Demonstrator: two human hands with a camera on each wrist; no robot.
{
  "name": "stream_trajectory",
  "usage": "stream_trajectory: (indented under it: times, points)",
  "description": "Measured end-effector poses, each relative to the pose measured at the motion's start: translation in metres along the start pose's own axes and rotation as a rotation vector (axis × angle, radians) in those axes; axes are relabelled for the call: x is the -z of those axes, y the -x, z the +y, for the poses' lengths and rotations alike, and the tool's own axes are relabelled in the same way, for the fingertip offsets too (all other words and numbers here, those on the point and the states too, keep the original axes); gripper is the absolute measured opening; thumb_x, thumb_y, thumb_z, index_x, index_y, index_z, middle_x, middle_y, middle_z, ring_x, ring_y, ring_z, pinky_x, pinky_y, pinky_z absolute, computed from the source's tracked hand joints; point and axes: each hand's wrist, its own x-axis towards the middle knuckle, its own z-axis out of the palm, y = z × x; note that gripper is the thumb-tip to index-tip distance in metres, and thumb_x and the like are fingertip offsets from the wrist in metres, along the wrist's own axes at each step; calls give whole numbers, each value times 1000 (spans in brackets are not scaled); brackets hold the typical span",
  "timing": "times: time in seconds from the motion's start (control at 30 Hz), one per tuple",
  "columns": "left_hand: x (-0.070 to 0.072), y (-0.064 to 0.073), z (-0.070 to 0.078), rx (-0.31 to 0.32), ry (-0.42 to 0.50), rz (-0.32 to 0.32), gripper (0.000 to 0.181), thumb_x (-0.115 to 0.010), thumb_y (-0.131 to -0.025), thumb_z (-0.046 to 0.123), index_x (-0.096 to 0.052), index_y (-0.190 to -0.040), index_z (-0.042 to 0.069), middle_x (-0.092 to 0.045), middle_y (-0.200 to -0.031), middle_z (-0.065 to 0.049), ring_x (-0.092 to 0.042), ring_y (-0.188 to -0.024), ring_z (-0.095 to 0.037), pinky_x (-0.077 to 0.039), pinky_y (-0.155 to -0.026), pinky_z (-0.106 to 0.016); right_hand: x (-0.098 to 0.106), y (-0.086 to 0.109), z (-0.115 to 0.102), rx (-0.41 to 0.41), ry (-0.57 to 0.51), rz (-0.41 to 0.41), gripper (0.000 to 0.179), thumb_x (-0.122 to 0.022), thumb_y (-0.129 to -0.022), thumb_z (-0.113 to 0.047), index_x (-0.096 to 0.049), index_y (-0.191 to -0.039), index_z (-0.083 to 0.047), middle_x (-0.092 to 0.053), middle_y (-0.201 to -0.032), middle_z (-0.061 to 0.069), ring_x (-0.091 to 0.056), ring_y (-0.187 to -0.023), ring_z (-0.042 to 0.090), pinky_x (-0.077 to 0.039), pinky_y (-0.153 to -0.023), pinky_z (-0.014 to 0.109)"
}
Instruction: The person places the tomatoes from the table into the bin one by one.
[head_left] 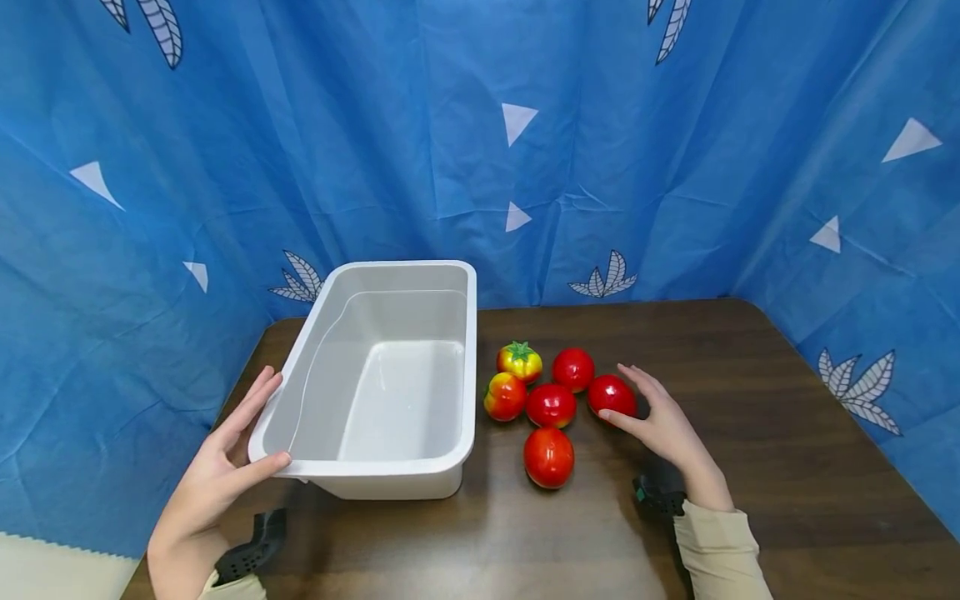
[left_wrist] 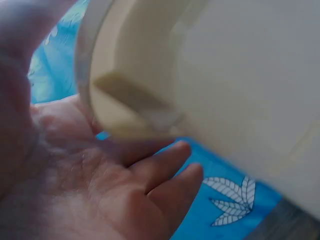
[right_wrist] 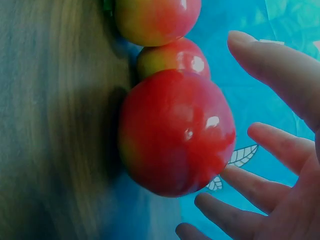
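Observation:
A white plastic bin (head_left: 405,400) sits at left on the table. My left hand (head_left: 217,471) is at its near-left corner, fingers along the left rim and thumb at the front rim. In the left wrist view the palm of that hand (left_wrist: 115,185) faces the blurred bin (left_wrist: 240,90), its fingers extended. Over on the right, my right hand (head_left: 663,421) spreads its thumb and fingers around a red tomato (head_left: 611,397). The right wrist view has this shiny tomato (right_wrist: 175,132) in front of the spread fingers (right_wrist: 250,185); whether they touch is unclear.
Left of that tomato lie several more: a red one (head_left: 573,369), another red one (head_left: 551,406), an orange-red one (head_left: 548,457) nearer me, and two red-yellow ones (head_left: 505,396). Blue curtains (head_left: 450,150) surround the brown wooden table (head_left: 787,467).

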Motion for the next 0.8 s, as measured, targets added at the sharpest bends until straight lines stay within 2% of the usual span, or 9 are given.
stream_trajectory:
  times: [0.17, 0.27, 0.47, 0.67, 0.8]
  points:
    - [6, 4, -4, 18, 58, -60, 81, -54, -78, -26, -19, -147, -3, -8, -157, -3, -21, -136, -1, -40, -93, -16, -1, -1, 7, 0, -9, -6, 84, -73, -79, -41, -33, -145, -7, -23, -148, 26, -28, -129, 47, -35, -90, 67]
    - [8, 5, -6, 38, 59, -82, 78, -53, -79, -25, -20, -147, -4, -7, -158, -4, -22, -135, -1, -43, -91, -18, -2, -2, 11, -2, -19, -8, 84, -73, -79, -40, -33, -145, -7, -24, -148, 27, -27, -129, 47, -35, -90, 68]
    - [11, 5, -8, 29, 92, -138, 75, -54, -83, -21, -18, -147, -5, -5, -158, -6, -25, -135, -5, -47, -87, -22, -4, -1, 14, -19, -64, -26, 86, -74, -78, -38, -31, -146, -8, -25, -148, 25, -27, -129, 47, -34, -92, 67]
    - [12, 4, -8, 41, 48, -135, 76, -51, -82, -24, -18, -147, -3, -5, -158, -5, -33, -130, -5, -50, -83, -23, -9, -2, 16, -35, -92, -44, 86, -75, -78, -35, -30, -146, -10, -27, -146, 25, -30, -126, 47, -37, -91, 64]
    - [11, 4, -8, 43, 58, -138, 76, -49, -82, -25, -17, -148, -3, -5, -158, -4, -34, -129, -5, -50, -83, -24, -10, -4, 18, -38, -102, -34, 84, -75, -79, -31, -29, -146, -9, -30, -145, 25, -33, -125, 46, -39, -90, 63]
